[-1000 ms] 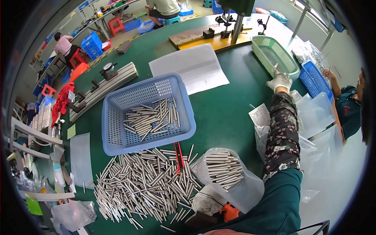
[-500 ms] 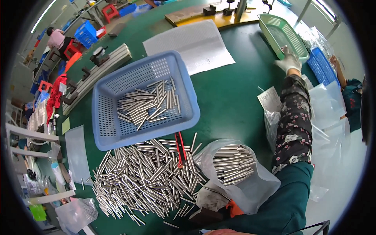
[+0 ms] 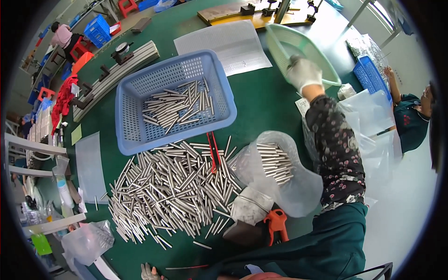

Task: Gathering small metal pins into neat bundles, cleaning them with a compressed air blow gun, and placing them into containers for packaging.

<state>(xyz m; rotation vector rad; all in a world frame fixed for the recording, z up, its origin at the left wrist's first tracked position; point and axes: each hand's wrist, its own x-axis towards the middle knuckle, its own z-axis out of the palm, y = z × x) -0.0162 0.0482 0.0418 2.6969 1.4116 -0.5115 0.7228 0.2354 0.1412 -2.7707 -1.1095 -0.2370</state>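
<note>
Green basket (image 3: 332,77) clamped at its near side by the gloved right hand (image 3: 304,74).
The basket is positioned toward the far right corner of the table (image 3: 261,102); the hands are set well apart. The left hand (image 3: 149,271) is located at the near edge, mostly cut off; its grip cannot be determined. Metal pins (image 3: 170,191) are heaped between that edge and a blue basket (image 3: 228,106), where more are contained. A plastic bag (image 3: 303,189) is laid right of the heap.
</note>
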